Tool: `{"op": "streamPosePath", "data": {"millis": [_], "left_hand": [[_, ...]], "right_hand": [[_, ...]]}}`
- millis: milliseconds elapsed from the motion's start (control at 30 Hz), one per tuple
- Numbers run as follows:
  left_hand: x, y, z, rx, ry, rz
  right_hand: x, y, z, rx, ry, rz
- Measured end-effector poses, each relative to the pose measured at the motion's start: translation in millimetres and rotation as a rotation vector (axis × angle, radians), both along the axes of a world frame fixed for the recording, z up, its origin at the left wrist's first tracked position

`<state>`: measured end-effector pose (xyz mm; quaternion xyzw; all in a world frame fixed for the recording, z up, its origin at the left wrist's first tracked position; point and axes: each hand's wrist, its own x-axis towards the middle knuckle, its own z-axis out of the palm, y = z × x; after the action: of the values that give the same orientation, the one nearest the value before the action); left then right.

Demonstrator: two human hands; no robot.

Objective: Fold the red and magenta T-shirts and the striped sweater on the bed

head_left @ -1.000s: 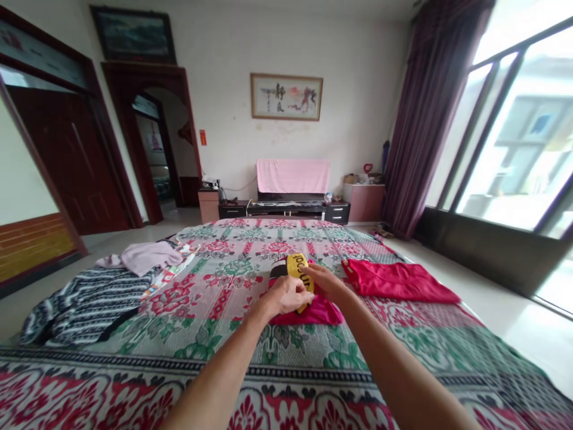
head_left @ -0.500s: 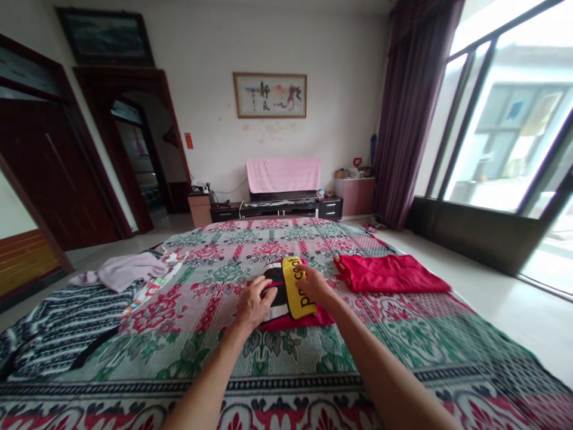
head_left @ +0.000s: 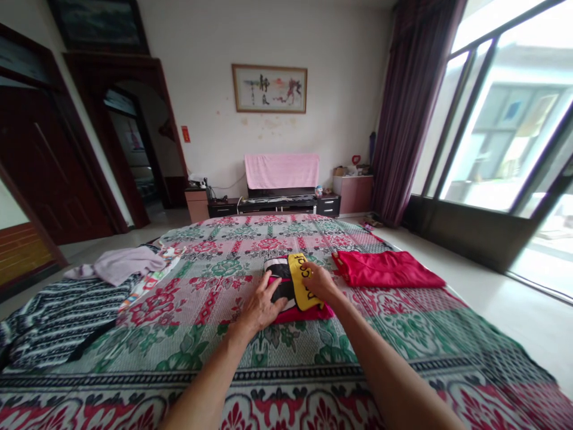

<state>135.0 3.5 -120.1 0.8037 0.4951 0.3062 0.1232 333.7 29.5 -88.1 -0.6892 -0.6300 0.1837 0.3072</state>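
A small folded garment (head_left: 283, 289) with black, white and pink parts and a yellow lettered panel lies on the flowered bedspread (head_left: 179, 334) in front of me. My left hand (head_left: 262, 306) rests on its left side, fingers spread over the black and white part. On the yellow panel, my right hand (head_left: 319, 283) has its fingers bent and gripping the cloth, though the fingertips are partly hidden. Bright pink cloth shows beneath the near edge of the garment.
A folded red garment (head_left: 389, 269) lies to the right. At the left are a black-and-white striped garment (head_left: 67, 322) and a pale pink cloth (head_left: 120, 265). Beyond the bed stands a low black cabinet (head_left: 329, 205), with a pink cloth (head_left: 282, 171) draped above it.
My left hand has shifted slightly right and farther onto the garment, its fingers more spread. My right hand has moved a little right along with the yellow panel. The view has tilted slightly.
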Motion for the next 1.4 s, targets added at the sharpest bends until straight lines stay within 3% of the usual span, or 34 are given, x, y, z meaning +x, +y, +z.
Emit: {"op": "streamPosePath", "data": {"millis": [200,367,733,867,967,1033,1100,1233,1400], "left_hand": [[5.2,-0.7,2.2,0.131,0.019,-0.003],[6.3,0.5,-5.3,0.155,0.104,-0.024],[6.6,1.2,-14.7,0.087,0.214,-0.005],[8.2,-0.7,-10.3,0.125,0.173,0.003],[7.5,-2.5,-0.3,0.15,0.101,0.183],[5.2,-4.0,7.6,0.084,0.124,0.336],[2.7,-5.6,14.1,-0.007,0.199,0.409],[3.4,-9.0,19.8,-0.09,0.277,0.432],[9.8,-11.1,18.2,-0.073,0.299,0.431]], "right_hand": [[-8.1,-7.2,3.3,0.287,-0.249,0.068],[-12.0,-8.9,-2.0,0.212,-0.333,0.195],[-4.0,-0.4,-21.9,0.055,-0.327,0.225],[-1.4,2.5,-25.0,0.131,-0.263,0.161],[2.9,4.9,-22.6,0.179,-0.201,-0.003],[6.3,6.4,-17.9,0.131,-0.177,-0.077],[10.0,7.7,-11.6,0.051,-0.178,-0.093],[18.7,10.8,-1.9,-0.091,-0.218,-0.074],[26.5,16.4,-6.9,-0.231,-0.094,-0.029]]}}
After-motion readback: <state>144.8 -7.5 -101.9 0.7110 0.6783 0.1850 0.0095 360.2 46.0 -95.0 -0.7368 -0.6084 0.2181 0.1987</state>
